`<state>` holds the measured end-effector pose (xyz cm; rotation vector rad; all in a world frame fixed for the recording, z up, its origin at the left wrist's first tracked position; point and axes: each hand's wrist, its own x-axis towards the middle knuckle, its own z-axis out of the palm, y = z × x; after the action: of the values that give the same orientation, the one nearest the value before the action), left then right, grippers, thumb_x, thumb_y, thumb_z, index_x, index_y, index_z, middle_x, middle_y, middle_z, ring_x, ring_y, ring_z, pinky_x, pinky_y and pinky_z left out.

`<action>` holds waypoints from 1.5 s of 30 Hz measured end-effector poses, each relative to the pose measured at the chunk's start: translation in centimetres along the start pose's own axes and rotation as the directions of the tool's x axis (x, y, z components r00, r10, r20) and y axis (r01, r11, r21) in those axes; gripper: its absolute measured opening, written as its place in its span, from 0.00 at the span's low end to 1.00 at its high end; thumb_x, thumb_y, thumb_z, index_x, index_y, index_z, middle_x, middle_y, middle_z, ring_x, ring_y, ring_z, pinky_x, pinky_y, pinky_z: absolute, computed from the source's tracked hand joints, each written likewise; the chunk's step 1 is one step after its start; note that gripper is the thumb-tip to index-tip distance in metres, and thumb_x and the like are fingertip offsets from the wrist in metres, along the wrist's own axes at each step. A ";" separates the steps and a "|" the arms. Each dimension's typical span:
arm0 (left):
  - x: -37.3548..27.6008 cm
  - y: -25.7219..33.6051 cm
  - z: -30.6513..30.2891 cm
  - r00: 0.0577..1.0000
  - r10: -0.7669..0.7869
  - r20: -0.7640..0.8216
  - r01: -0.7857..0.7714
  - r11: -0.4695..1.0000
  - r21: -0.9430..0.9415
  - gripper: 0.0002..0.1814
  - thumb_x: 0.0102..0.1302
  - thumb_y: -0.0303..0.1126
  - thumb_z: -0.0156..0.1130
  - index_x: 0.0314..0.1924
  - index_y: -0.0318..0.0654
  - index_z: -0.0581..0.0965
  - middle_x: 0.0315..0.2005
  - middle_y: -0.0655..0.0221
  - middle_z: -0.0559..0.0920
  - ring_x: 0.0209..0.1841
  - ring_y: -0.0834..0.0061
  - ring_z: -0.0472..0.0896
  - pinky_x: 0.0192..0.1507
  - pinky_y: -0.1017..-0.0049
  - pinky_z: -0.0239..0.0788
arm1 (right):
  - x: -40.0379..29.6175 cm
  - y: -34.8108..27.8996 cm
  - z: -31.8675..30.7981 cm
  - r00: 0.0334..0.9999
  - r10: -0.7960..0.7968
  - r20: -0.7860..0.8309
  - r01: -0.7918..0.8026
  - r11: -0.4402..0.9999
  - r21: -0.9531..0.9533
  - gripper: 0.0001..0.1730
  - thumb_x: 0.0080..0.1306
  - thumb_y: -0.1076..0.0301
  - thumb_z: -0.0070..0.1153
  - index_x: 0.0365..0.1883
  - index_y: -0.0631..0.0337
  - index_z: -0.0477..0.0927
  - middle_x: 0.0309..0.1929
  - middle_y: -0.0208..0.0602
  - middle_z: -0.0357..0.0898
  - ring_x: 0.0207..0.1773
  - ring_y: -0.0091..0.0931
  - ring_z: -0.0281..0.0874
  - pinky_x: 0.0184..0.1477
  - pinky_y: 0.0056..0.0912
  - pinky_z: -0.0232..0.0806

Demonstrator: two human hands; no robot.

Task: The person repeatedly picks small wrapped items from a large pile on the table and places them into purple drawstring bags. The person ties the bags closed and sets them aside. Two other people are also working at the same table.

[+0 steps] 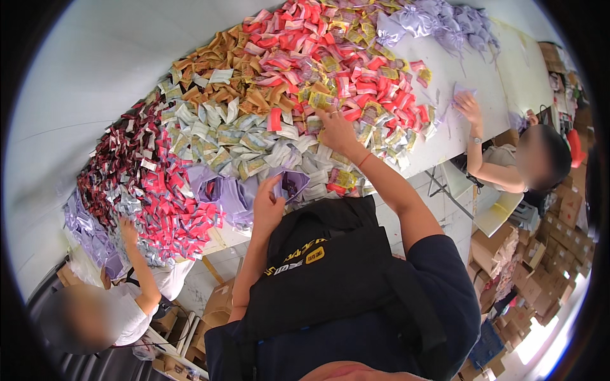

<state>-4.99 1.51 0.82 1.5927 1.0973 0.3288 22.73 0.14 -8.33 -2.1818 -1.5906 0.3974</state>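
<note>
My left hand grips the rim of a lilac satin pouch, whose mouth gapes and shows dark packets inside. Over the heap, my right hand has its fingertips at a yellow-printed clear packet; whether they pinch it is hidden. Around that hand lie red-and-pink packets and pale white-green sachets. Left of my left hand, more lilac pouches lie at the front of the heap, one of them open with contents showing.
Brown packets, dark red packets and bright pink packets share the white table. Filled lilac pouches are at its far right. One person sits right, another left, both handling things. Cardboard boxes stand behind.
</note>
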 end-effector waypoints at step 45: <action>0.5 1.0 1.1 0.998 0.028 0.048 -0.028 1.000 -0.006 0.29 0.48 0.17 0.52 0.55 0.34 0.73 0.49 0.64 0.73 0.23 0.82 0.67 0.27 0.83 0.61 | 5.3 -1.6 1.1 0.976 -0.192 0.104 0.187 0.981 0.052 0.24 0.48 0.63 0.60 0.44 0.55 0.71 0.45 0.42 0.75 0.49 0.38 0.75 0.39 0.42 0.71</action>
<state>-3.49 1.25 1.10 1.6042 1.0369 0.3103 22.50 5.83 -8.44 -1.9856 -1.8136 0.4930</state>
